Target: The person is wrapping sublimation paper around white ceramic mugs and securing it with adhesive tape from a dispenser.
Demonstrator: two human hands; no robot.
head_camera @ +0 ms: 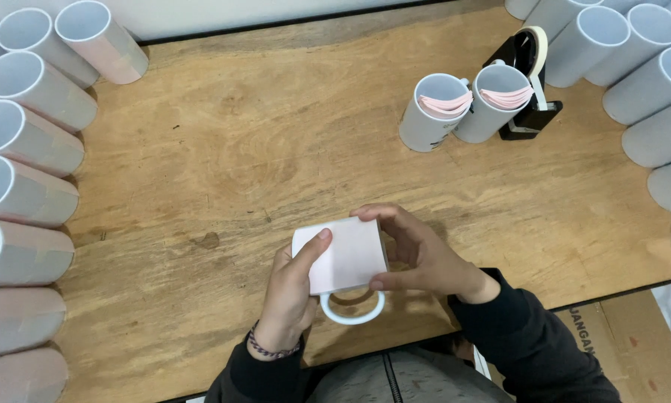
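Centrally, left hand (287, 287) and right hand (425, 257) gripping white mug (347, 257), pale pink sheet around it, wooden table (223, 172).

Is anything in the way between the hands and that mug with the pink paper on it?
No. Both hands are on it: the left hand presses the pink paper against the white mug, and the right hand holds its other side. The two mugs with pink sheets stand farther back.

The pale sheet (347, 255) hid all of the mug (353, 309) but its handle, while mugs at the left edge (7, 194) and right edge (668, 138) of the frame were cut off.
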